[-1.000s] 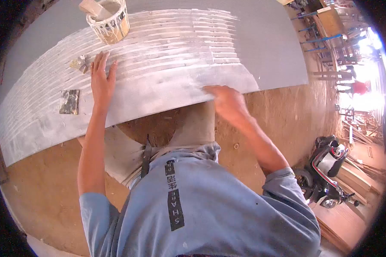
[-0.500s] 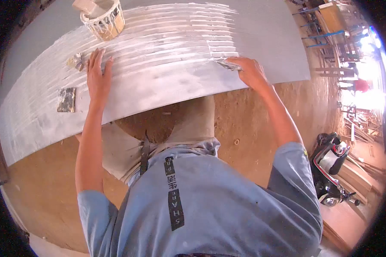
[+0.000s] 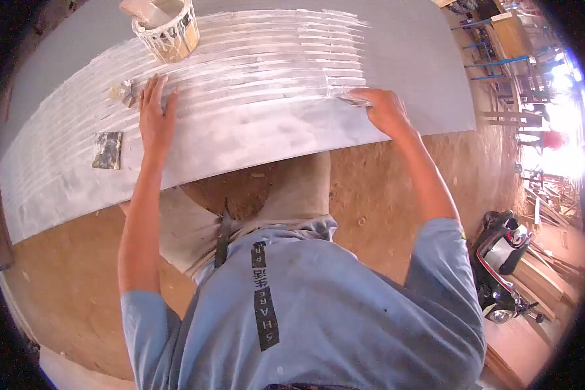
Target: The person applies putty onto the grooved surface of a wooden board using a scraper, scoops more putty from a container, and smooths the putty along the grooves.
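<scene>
A large grey board [image 3: 422, 78] lies before me, streaked with rows of white paste. My left hand [image 3: 157, 117] rests on it with fingers apart, holding nothing. Beside that hand are a crumpled, paste-covered lump [image 3: 122, 93] and a dark, stained square piece [image 3: 107, 151]. My right hand [image 3: 387, 112] is closed round a flat, stained scraper [image 3: 356, 99], whose edge is against the board at the right ends of the white rows. Above my left hand stands a paste-smeared bucket [image 3: 169, 38] with a light block-like piece [image 3: 144, 12] in its mouth.
Brown ground [image 3: 370, 188] shows past the board's near edge. A dark motor scooter [image 3: 504, 266] stands at the right, by wooden planks [image 3: 549, 279]. Blue-legged wooden furniture [image 3: 512, 34] is at the upper right.
The board, bucket and both hands appear slightly further right in the view. My right hand still holds the scraper, now seen at a flatter angle, and my left hand remains on the board.
</scene>
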`<state>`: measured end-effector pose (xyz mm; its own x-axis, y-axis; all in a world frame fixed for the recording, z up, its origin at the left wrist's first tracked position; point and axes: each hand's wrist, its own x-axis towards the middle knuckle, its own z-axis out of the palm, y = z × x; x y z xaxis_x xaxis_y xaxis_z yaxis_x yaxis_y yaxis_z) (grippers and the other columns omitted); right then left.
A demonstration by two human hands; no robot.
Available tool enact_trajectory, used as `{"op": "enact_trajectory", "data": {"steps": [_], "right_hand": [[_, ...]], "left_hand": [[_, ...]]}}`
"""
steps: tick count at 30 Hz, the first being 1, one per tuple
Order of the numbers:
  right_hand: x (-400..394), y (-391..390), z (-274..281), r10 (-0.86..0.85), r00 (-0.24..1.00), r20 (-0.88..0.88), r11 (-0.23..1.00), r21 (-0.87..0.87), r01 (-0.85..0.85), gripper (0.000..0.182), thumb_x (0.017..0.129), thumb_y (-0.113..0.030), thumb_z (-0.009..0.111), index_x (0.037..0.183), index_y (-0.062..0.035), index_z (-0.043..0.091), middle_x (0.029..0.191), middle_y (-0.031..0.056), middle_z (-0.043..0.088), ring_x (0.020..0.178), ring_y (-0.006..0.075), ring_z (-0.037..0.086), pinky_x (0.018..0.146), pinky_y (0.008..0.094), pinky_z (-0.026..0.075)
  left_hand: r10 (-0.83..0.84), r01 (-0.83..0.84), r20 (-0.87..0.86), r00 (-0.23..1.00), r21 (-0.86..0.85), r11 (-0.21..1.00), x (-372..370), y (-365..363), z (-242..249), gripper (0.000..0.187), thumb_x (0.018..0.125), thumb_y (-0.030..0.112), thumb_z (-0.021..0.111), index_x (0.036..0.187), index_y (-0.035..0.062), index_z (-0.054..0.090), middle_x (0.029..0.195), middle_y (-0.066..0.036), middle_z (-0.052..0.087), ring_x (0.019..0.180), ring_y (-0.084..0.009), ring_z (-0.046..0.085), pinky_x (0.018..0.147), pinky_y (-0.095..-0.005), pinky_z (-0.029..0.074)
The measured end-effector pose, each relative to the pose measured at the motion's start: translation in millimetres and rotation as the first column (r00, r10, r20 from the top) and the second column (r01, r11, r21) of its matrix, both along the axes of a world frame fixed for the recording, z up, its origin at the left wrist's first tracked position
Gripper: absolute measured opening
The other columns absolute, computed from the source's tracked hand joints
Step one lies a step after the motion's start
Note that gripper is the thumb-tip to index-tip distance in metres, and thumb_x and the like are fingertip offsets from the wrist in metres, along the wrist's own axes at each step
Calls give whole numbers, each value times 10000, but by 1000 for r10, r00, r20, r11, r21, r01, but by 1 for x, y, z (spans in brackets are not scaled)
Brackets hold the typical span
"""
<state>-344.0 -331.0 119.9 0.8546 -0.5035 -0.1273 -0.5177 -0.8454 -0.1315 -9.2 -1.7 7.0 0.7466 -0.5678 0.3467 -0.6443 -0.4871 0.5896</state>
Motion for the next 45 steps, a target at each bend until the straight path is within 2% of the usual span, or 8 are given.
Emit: {"op": "enact_trajectory", "data": {"steps": [11,20,22,26,28,31,34,45], "right_hand": [[58,82,-15,116,982,147,992,31,-122,521,787,56,550,1226,-180,699,1244,86,689,1136,291,641,1021,516,450],[59,85,-1,62,991,-115,987,157,-44,497,796,54,538,1210,-170,699,1244,48,695,1153,277,628,966,531,450],[59,91,-13,115,979,167,989,67,-128,506,794,38,546,1221,-190,693,1230,66,697,1132,284,637,971,534,448],[59,109,-18,126,984,126,990,-86,-116,504,795,23,551,1230,-195,687,1242,91,690,1126,281,642,967,525,451],[60,111,4,-13,992,-127,998,57,21,507,792,20,554,1235,-187,685,1264,105,680,1150,272,637,980,534,445],[57,94,11,36,994,-102,967,255,-9,515,784,32,555,1233,-184,687,1247,109,686,1159,298,631,998,539,440],[85,101,12,-3,984,179,987,158,-26,506,786,29,560,1227,-182,693,1232,114,692,1165,315,628,1021,524,438],[164,73,-27,92,988,123,990,-114,-78,460,805,3,571,1223,-143,697,1162,113,716,1075,309,657,942,506,463]], "left_hand": [[7,-7,19,1000,-30,1000,-3,1,4,463,1004,327,581,1366,38,575,1470,-158,513,1423,-332,395,1201,-437,275],[-4,5,33,999,-43,999,2,-1,-3,456,1001,300,587,1362,23,569,1463,-172,516,1408,-337,413,1210,-443,265],[0,1,29,1000,-58,998,0,1,2,461,1000,305,587,1362,20,569,1464,-172,515,1407,-336,415,1211,-444,265],[-31,32,11,999,-75,997,-2,3,5,485,1006,329,571,1383,24,554,1488,-168,490,1421,-333,398,1221,-447,248],[-19,18,-15,1000,-65,998,0,2,2,490,1012,335,558,1392,25,545,1493,-167,486,1428,-332,387,1225,-447,241],[2,-3,-32,999,-35,999,-1,0,2,497,1023,344,536,1407,28,530,1501,-165,476,1442,-329,364,1233,-446,227],[15,-16,-21,1000,-27,1000,0,1,2,495,1024,340,533,1407,27,528,1502,-166,475,1447,-332,358,1235,-445,223],[-8,7,-23,1000,-47,999,-5,3,4,484,1011,308,560,1386,3,539,1484,-172,493,1434,-346,378,1229,-447,236]]}}
